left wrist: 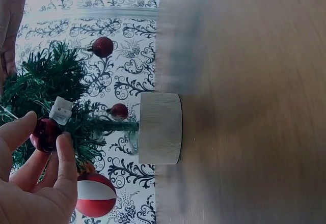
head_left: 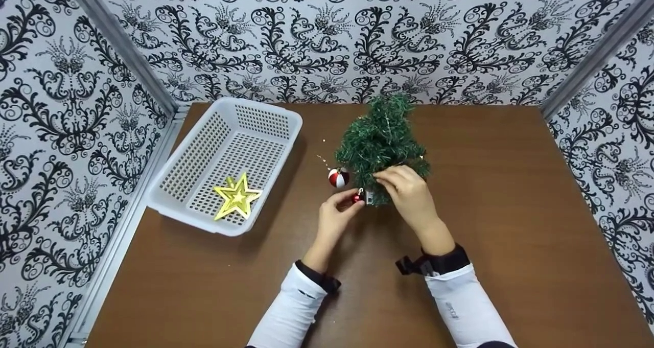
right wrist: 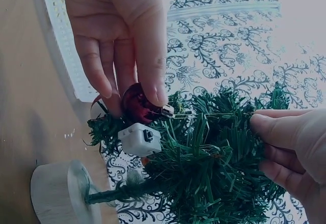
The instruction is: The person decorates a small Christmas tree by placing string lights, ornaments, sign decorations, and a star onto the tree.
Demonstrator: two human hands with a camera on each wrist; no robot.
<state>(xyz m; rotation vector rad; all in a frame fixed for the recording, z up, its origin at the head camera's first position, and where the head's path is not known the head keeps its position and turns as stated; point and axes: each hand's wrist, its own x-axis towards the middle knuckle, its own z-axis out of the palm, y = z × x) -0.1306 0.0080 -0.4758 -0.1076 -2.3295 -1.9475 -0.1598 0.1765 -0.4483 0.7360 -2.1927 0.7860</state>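
Observation:
A small green artificial Christmas tree [head_left: 383,138] stands on the table on a pale round base [left wrist: 160,128]. My left hand [head_left: 334,212] pinches a shiny dark red ball ornament [right wrist: 136,104] between thumb and fingers, low at the tree's front. From its metal cap a thin golden thread [right wrist: 219,115] runs to my right hand [head_left: 409,192], whose thumb and finger pinch its end among the branches. Close beside the red ball is a small white box [right wrist: 139,139] with a black switch. A red-and-white ball [head_left: 338,177] hangs on the tree's left side.
Left on the table is a white perforated basket [head_left: 225,230] with a gold star [head_left: 238,198] inside. Further small red balls, one higher [left wrist: 102,47] and one near the trunk [left wrist: 119,111], show on the tree. A patterned wall [head_left: 317,41] rises behind the table.

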